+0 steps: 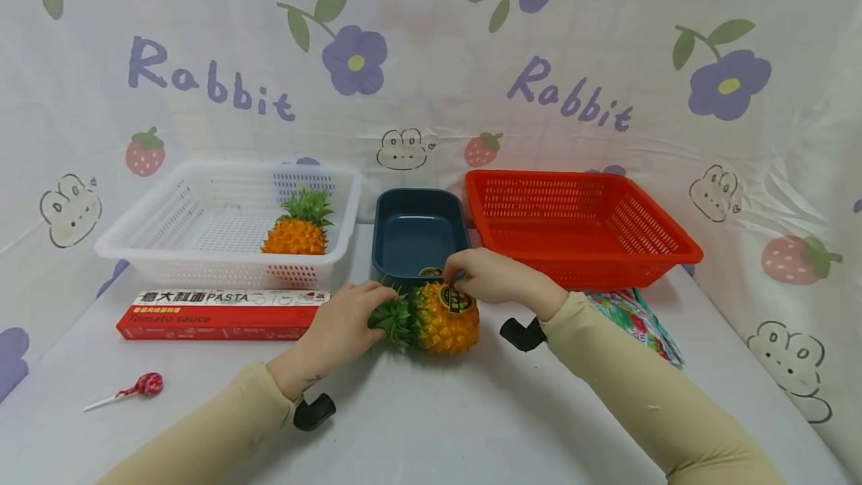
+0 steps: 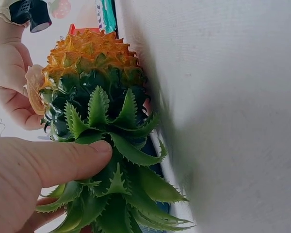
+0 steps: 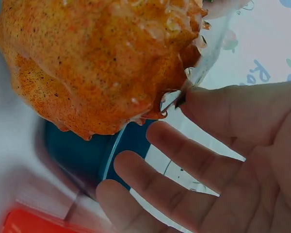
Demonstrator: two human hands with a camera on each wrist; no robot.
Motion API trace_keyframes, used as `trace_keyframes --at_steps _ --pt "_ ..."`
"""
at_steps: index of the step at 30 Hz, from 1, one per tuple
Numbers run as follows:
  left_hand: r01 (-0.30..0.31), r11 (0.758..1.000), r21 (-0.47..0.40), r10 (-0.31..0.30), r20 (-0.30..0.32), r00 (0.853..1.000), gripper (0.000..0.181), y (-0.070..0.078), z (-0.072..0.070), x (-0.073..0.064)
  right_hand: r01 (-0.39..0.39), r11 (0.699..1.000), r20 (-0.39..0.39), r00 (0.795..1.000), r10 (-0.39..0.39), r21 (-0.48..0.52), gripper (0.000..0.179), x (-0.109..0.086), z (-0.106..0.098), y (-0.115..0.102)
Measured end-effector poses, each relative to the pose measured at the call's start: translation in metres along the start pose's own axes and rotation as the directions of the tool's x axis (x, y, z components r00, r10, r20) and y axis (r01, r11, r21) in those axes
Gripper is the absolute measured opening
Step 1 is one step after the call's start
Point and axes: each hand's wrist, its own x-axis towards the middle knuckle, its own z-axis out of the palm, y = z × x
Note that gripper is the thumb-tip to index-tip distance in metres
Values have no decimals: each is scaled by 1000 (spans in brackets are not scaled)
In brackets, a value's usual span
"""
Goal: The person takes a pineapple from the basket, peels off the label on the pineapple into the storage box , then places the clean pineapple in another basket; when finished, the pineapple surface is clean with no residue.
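Observation:
A toy pineapple (image 1: pixel 447 324) with an orange-yellow body and green leaf crown lies on its side at the table's middle. My left hand (image 1: pixel 346 316) grips its crown (image 2: pixel 116 189), the thumb lying across the leaves in the left wrist view. At the upper side of the body, my right hand (image 1: pixel 488 275) pinches the edge of a round black-and-gold sticker (image 1: pixel 455 298) between thumb and finger. The sticker's pale back (image 2: pixel 35 90) stands against the body in the left wrist view. The right hand's other fingers (image 3: pixel 179 155) are spread.
Behind the pineapple stands a dark blue bin (image 1: pixel 420 234). A white basket (image 1: pixel 222 264) holding another pineapple (image 1: pixel 296 234) is left, a red basket (image 1: pixel 579 249) right. A pasta box (image 1: pixel 222 324), a lollipop (image 1: pixel 150 385) and a colourful packet (image 1: pixel 636 320) lie around.

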Motion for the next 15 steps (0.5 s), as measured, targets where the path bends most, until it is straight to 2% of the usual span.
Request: trace_keyframes --at_steps 6,10,15 --pt "-2 1000 4 2 -6 1000 48 0 0 0 -16 1000 -50 999 16 2 6 -1 -4 -1" --pt "0 1000 4 0 -6 1000 48 0 1 -1 -30 999 -53 998 29 -16 1 -6 -11 -5" --pt "11 1000 6 -11 8 1000 48 0 0 -1 -21 999 -31 999 20 -34 8 -15 -18 -11"
